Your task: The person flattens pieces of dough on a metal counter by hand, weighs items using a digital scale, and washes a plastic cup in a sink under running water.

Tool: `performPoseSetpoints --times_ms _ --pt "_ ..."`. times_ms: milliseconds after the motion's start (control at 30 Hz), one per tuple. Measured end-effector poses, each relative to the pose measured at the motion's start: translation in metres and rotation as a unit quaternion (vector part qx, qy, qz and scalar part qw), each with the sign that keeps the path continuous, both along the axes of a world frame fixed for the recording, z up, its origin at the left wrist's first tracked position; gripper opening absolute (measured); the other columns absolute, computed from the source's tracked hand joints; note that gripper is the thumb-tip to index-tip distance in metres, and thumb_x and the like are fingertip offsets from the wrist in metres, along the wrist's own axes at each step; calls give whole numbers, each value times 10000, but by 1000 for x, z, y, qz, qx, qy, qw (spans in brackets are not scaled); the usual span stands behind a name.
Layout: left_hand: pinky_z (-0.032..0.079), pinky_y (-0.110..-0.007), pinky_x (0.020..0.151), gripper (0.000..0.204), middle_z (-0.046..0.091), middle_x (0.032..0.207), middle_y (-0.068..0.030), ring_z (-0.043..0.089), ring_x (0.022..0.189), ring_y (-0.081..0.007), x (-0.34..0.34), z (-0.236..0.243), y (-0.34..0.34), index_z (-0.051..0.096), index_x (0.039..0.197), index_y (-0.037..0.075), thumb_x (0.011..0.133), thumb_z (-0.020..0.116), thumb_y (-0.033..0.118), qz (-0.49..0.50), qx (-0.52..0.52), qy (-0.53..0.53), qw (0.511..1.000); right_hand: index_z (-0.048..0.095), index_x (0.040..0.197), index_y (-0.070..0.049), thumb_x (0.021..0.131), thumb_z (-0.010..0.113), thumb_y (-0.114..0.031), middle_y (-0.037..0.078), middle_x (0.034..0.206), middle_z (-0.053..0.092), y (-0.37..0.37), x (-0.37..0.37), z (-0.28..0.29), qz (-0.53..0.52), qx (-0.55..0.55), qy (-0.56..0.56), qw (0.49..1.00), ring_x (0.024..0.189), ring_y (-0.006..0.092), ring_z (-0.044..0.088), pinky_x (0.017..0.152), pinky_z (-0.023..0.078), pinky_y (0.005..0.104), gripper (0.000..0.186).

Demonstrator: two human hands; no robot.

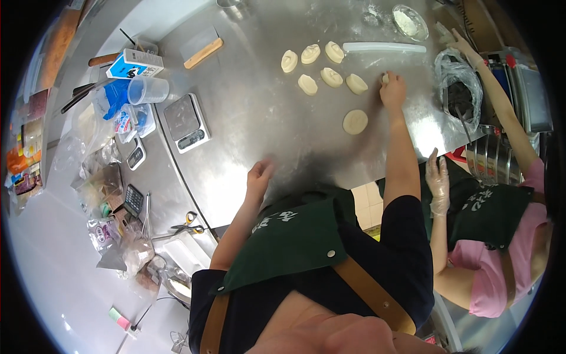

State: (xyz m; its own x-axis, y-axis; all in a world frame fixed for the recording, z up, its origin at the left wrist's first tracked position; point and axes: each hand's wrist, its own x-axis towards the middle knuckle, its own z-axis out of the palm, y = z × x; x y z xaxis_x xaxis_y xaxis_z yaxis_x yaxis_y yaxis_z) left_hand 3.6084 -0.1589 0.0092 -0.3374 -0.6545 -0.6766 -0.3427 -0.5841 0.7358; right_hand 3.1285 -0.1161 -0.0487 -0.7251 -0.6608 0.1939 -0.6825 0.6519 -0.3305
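My right hand [392, 88] is at the upper right of the steel table [236, 100], fingers closed on a small piece of pale dough [385, 78]. Below it and to its left lies a flat round dough disc [355, 121]. Several oval dough pieces [311, 54], some with raised folds on top, lie to the left of that hand, and a long white rolling pin [384, 47] is above them. My left hand [259, 172] is low over the table near its front edge; its curled fingers are motion-blurred, and whether they hold anything is unclear.
A scale [186, 123], a wooden-handled scraper [203, 52], cartons and cups [147, 89] stand left; scissors [187, 225] lie lower left. A flour bowl [407, 23] and a bag of dark filling [458, 97] are right. A co-worker's gloved hand [437, 183] and other hand [466, 48] are at right.
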Motion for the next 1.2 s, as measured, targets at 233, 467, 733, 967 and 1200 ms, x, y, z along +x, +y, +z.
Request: performPoseSetpoints --times_ms 233,467,733,967,1200 --pt "484 -294 832 272 638 1076 -102 615 971 -180 18 -5 -5 574 1146 -12 917 560 132 1 17 -20 1000 588 1107 -36 799 624 8 126 1050 587 26 35 -7 -102 -212 -34 971 980 300 578 835 481 376 313" --pt "482 -279 822 263 645 1063 -90 611 957 -164 36 -31 -2 581 1138 -8 914 565 130 -5 -29 -15 999 580 1086 -3 754 634 36 153 1051 579 20 192 50 74 -256 -215 939 999 309 568 843 477 388 339" --pt "484 -289 842 283 658 1072 -117 621 989 -183 7 -28 -18 584 1141 -7 879 591 101 -46 -110 15 993 599 1098 -70 770 617 -25 152 1111 564 -29 309 44 326 -61 -233 914 1049 361 530 902 441 426 332" --pt "455 -325 937 506 516 1291 -173 556 1133 -260 -7 -23 -31 431 1341 44 848 526 -16 -130 -324 -20 937 480 1289 -22 759 622 -25 187 1278 508 -7 307 47 294 -67 -197 933 1164 369 494 984 418 438 549" --pt "349 -412 1062 717 392 1389 -254 394 1278 -405 -32 -20 -37 238 1442 12 768 470 -62 -188 -351 14 917 323 1375 68 779 597 3 258 1411 356 15 322 33 378 -77 -129 913 1267 420 409 1041 381 448 659"
